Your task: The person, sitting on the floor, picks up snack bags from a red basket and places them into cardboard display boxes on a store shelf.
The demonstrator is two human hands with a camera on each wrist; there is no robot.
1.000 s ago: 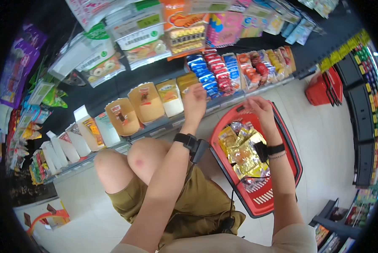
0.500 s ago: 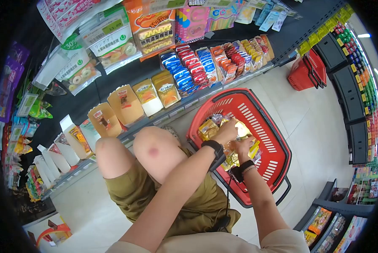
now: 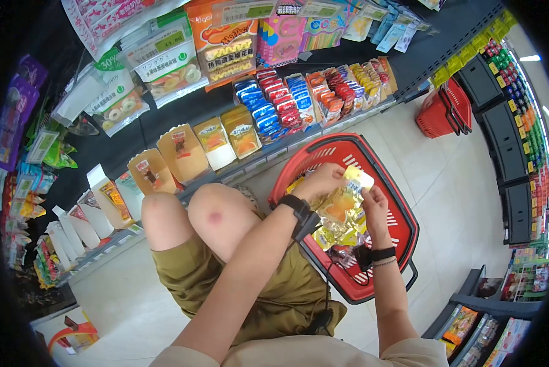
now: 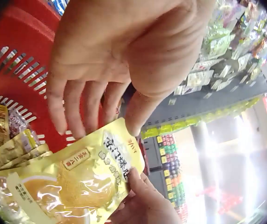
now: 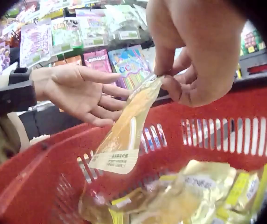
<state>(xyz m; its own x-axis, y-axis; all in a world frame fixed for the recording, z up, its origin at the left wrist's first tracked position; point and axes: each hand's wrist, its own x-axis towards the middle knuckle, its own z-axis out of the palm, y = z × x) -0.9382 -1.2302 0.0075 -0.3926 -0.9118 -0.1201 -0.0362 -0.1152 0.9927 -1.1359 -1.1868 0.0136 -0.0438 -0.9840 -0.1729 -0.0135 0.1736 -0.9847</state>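
Observation:
A yellow-gold snack pouch (image 4: 84,179), printed with a heap of orange-brown food, hangs over a red shopping basket (image 3: 372,160). My right hand (image 3: 376,211) pinches the pouch by its top corner between thumb and fingers. Close by, my left hand (image 3: 321,180) has its fingers stretched out, with its palm turned toward the pouch in the right wrist view. The left thumb and fingertips lie right at the pouch's upper edge. Below, several more gold pouches (image 5: 203,179) lie heaped in the basket, partly hidden by the hands and the held pouch.
Along the low shelf stand open cardboard boxes (image 3: 179,153), gold pouches (image 3: 241,131) and rows of blue and red packets (image 3: 274,98). Bagged sweets (image 3: 170,61) hang above. Another red basket (image 3: 442,110) stands on the floor at right. Bent knees (image 3: 216,214) are left of the near basket.
Both hands moved from above the shelf edge and basket rim down into the basket among the pouches. Now they are raised a little, with one pouch lifted in the right hand.

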